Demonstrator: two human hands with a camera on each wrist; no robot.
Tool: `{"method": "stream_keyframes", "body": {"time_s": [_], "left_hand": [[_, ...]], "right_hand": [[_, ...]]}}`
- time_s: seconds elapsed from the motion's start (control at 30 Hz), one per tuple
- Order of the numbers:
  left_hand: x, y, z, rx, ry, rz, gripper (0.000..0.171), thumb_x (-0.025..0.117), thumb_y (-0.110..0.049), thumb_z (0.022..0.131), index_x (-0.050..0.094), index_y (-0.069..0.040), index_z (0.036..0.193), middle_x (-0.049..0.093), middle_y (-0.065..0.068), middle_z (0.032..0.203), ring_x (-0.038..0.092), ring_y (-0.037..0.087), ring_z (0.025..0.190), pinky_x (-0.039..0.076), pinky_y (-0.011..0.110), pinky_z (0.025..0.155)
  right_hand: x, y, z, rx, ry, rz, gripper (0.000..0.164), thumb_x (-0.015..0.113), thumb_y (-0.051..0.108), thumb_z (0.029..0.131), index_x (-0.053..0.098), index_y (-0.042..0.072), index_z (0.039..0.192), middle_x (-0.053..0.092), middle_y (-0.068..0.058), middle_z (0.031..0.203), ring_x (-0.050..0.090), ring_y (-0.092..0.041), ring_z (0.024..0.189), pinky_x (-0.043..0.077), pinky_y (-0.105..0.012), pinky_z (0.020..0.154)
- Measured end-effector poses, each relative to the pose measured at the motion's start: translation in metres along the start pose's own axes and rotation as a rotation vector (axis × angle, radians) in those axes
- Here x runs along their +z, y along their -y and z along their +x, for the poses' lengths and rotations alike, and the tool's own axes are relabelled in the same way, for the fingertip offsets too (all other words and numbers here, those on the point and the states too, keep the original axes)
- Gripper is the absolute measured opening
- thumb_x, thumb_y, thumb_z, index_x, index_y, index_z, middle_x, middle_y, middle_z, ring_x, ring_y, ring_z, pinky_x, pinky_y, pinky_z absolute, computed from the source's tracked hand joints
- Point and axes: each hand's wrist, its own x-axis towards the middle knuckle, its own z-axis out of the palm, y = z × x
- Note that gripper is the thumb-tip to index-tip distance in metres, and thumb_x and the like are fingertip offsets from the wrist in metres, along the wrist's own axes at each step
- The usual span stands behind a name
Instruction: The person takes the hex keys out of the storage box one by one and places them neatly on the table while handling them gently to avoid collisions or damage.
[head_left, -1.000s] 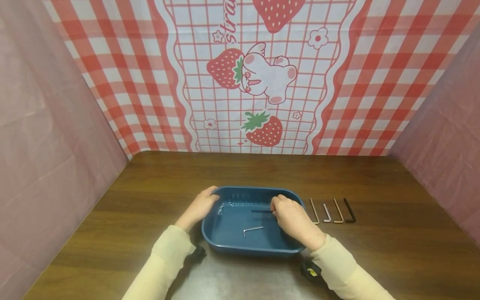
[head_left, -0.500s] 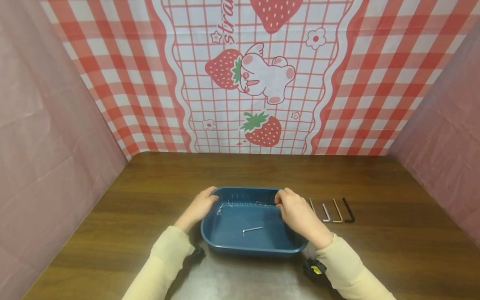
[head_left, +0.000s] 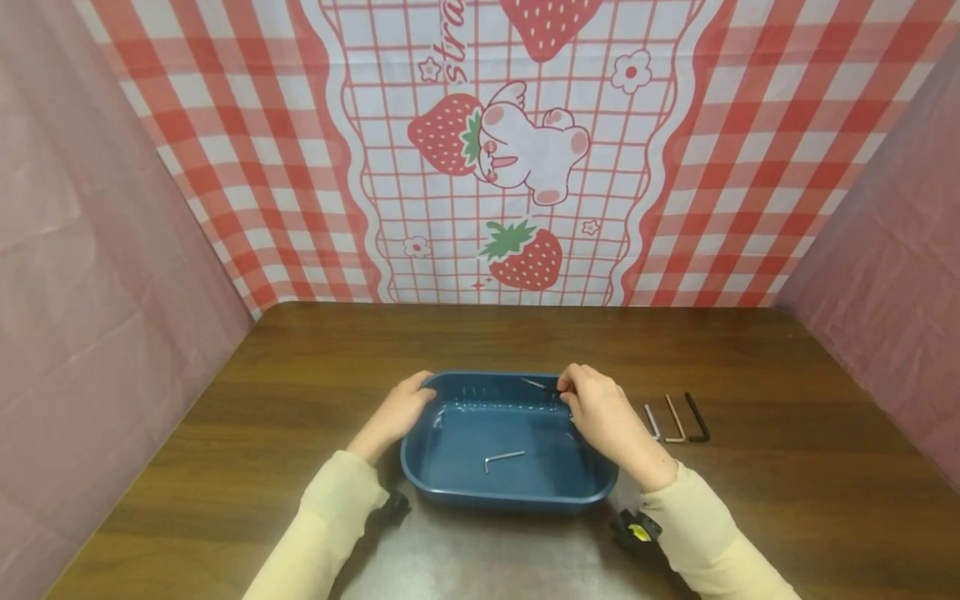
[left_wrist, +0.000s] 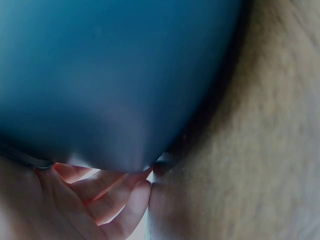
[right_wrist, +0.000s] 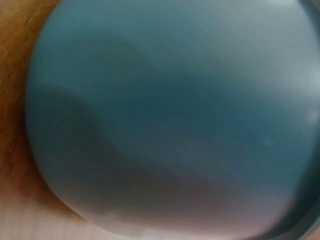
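A blue tray [head_left: 510, 502] stands on the table, its outer wall [left_wrist: 115, 90] filling much of the left wrist view. My left hand [head_left: 393, 417] grips the tray's left rim, thumb over the edge and fingers against the outside. Over the tray's right rear corner, my right hand [head_left: 603, 417] pinches a dark hex key [head_left: 540, 385], whose long arm points left; the rest is hidden by the fingers. A small silver hex key [head_left: 504, 457] lies on the tray floor. Only the blurred tray wall [right_wrist: 165, 110] shows in the right wrist view, without the hand.
Right of the tray, a short silver hex key [head_left: 652, 422], a brass-coloured one [head_left: 675, 419] and a black one [head_left: 697, 418] lie in a row on the wooden table [head_left: 780, 467]. A strawberry-patterned cloth [head_left: 517, 150] hangs behind.
My right hand has moved right and back with the dark hex key, away from the tray's middle. It now covers another brass-coloured key seen earlier. My left hand stays put.
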Motion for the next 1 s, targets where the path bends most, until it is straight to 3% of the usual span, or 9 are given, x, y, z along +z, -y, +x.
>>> {"method": "stream_keyframes", "body": {"time_s": [0.33, 1.0], "left_hand": [[0.001, 0.001, 0.0, 0.004, -0.001, 0.01, 0.031, 0.042, -0.012, 0.088, 0.056, -0.002, 0.113, 0.061, 0.013, 0.11, 0.055, 0.029, 0.105, 0.039, 0.048, 0.093], [0.0, 0.0, 0.0, -0.005, 0.004, -0.01, 0.032, 0.042, -0.012, 0.089, 0.055, -0.001, 0.116, 0.06, 0.015, 0.113, 0.054, 0.03, 0.108, 0.037, 0.048, 0.095]], "right_hand": [[-0.005, -0.004, 0.001, -0.015, 0.009, -0.005, 0.012, 0.062, -0.001, 0.081, 0.065, 0.002, 0.092, 0.057, -0.007, 0.079, 0.055, -0.017, 0.067, 0.046, -0.033, 0.058], [-0.03, -0.02, 0.004, 0.061, -0.033, 0.009, 0.009, 0.059, -0.002, 0.082, 0.062, 0.0, 0.091, 0.057, -0.011, 0.081, 0.055, -0.023, 0.069, 0.046, -0.04, 0.062]]}}
